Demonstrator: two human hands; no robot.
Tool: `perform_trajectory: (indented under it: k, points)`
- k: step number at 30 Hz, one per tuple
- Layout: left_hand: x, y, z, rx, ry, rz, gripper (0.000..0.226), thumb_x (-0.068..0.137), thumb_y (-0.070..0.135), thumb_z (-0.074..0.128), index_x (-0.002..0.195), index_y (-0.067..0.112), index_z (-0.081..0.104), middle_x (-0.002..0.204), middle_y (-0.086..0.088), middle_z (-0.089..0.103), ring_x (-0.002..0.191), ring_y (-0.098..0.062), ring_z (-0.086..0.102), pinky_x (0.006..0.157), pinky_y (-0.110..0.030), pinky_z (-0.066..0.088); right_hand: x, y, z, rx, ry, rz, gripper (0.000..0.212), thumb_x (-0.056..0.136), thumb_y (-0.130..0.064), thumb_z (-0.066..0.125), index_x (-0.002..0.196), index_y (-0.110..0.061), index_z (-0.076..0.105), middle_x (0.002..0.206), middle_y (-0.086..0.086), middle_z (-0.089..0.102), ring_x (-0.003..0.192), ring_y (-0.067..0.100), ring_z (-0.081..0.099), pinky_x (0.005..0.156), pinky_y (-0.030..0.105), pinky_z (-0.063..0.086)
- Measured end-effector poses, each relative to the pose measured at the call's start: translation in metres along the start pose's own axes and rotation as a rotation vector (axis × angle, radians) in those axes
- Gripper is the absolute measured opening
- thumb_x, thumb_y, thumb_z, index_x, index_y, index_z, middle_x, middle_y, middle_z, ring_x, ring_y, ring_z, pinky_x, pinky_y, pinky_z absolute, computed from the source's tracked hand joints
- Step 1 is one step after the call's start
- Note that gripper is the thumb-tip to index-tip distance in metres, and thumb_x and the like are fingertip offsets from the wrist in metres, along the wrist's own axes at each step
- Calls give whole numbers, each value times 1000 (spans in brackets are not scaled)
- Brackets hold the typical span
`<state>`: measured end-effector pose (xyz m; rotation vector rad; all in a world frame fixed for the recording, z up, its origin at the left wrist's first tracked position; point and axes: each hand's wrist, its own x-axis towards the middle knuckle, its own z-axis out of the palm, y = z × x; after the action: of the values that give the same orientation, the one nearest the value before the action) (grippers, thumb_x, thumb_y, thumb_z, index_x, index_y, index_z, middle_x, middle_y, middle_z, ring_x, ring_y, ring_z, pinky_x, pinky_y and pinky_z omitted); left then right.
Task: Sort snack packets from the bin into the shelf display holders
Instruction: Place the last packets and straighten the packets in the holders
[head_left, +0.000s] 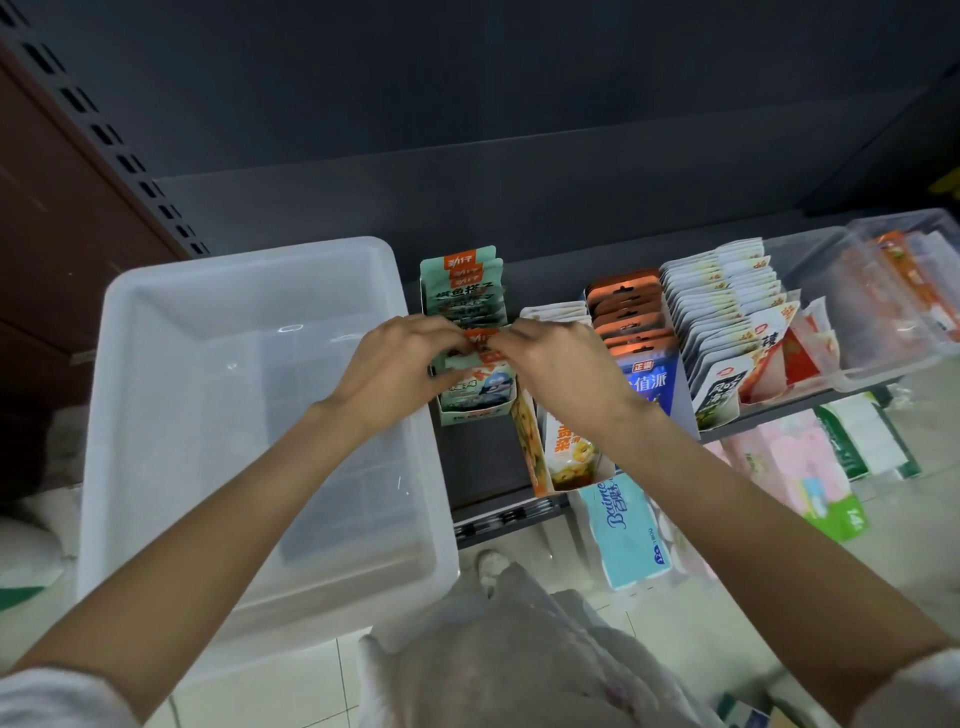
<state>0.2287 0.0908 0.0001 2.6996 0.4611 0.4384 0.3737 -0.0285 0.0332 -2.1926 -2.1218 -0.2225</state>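
Nearest me, the white bin (249, 415) at nine o'clock looks empty, so I judge the sorting is nearly finished. At centre, my left hand (395, 374) and right hand (561, 369) both have a narrow grip pinching the top edge of a green snack packet (475, 376), seating it in the front of the green display holder (472, 415). Next I must press it upright. Toward two o'clock stand the orange holder (631, 317) and white packets (722, 312).

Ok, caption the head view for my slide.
Both hands, left and right, pinch green snack packets in their shelf holder beside the white bin.
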Motion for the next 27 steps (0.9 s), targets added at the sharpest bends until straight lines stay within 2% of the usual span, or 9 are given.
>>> perform_trajectory:
  k: [2,4,6,7,10,13,19,22,27]
  points:
    - [-1,2,6,9,67,-29,26,74,18,78,97,9,72,97,-4,71,82,-25,68,69,-35,57,-6,-2,5,45,72,48,41,55,-2,85,91,-14,69,75,1,66,59,19,65,44,24,48]
    - [0,3,10,32,93,-48,25,72,16,80,94,8,72,93,-6,72,77,-26,69,64,-35,57,-15,-4,0,105,200,90,40,66,-1,79,102,-11,66,91,6,66,75,22,65,53,29,54]
    - [2,2,12,50,97,-22,28,65,10,84,91,9,73,90,-5,72,74,-25,69,61,-32,55,-26,-11,-2,130,306,70,23,73,-1,71,94,-8,67,88,8,66,75,21,63,56,28,51]
    - [2,1,12,44,97,-8,32,60,4,84,90,9,73,89,-6,72,74,-25,69,60,-31,55,-32,-19,1,102,300,35,15,73,-2,70,86,-9,67,81,7,65,69,20,61,54,27,48]
    - [4,1,12,17,99,-6,38,55,-4,83,90,5,73,88,-10,72,74,-28,69,58,-34,55,-42,-36,25,39,170,-35,16,70,2,59,75,-12,67,74,4,64,66,20,60,56,28,49]
    - [8,-1,11,24,99,-36,26,66,12,84,88,6,73,88,-7,72,74,-25,69,60,-34,55,-35,-42,40,54,66,-7,26,69,1,44,75,-12,65,71,4,64,63,20,61,53,28,50]
    - [10,-5,12,-14,98,-87,33,68,11,82,99,4,72,99,-8,71,85,-26,68,73,-36,55,-16,-49,63,-143,-146,-3,21,69,-7,50,75,-15,68,70,2,66,63,18,63,64,29,51]
    - [11,-7,13,-43,106,-114,35,70,10,81,103,3,70,102,-9,70,91,-27,66,78,-38,56,-14,-51,75,-154,-181,81,4,69,-13,65,71,-15,65,64,3,65,59,18,62,66,29,49]
    - [14,-7,16,-28,128,-86,34,67,4,82,99,1,71,96,-12,69,87,-30,66,79,-36,53,-10,-53,80,-189,-244,149,11,66,-25,72,74,-19,65,65,-1,68,66,16,63,71,29,47]
